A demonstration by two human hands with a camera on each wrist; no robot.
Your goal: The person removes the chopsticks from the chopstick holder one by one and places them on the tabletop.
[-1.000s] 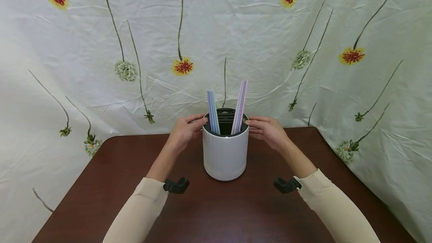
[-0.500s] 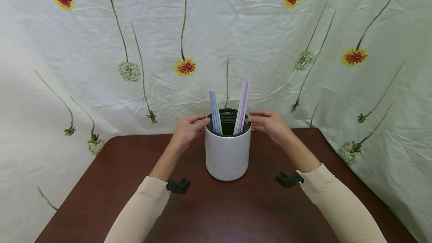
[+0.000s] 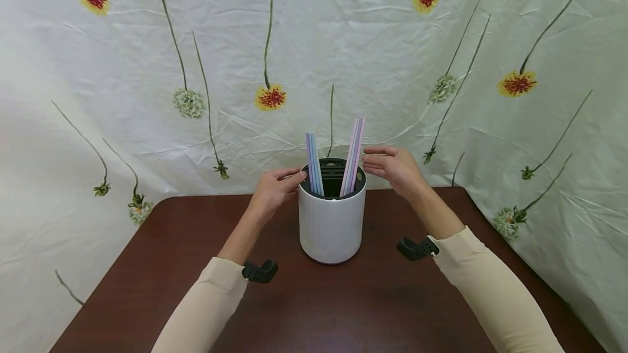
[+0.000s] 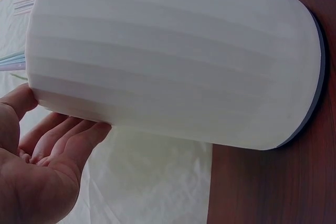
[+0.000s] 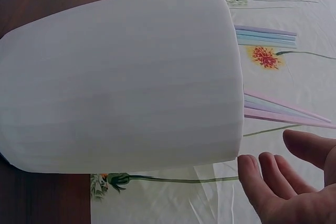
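Observation:
A white cylindrical utensil holder [image 3: 331,227] stands upright on the table, with a black slotted insert [image 3: 333,163] in its mouth. Two bundles of thin pastel sticks rise from it: a bluish bundle [image 3: 314,162] on the left and a taller pinkish bundle [image 3: 352,157] on the right. My left hand [image 3: 275,189] holds the holder's upper left side, thumb at the rim and fingers against the outer wall, as the left wrist view shows. Beside the right rim is my right hand [image 3: 394,170], fingers loosely bent around nothing; in the right wrist view its fingertips [image 5: 248,163] are just off the rim.
The dark reddish-brown table [image 3: 314,315] extends in front of the holder and to both sides. Close behind the table's back edge hangs a pale cloth [image 3: 225,59] printed with flowers. Each wrist wears a black band [image 3: 260,271].
My right hand has come off the holder's rim and risen slightly. My left hand stays at the left side, and the holder keeps its place on the table.

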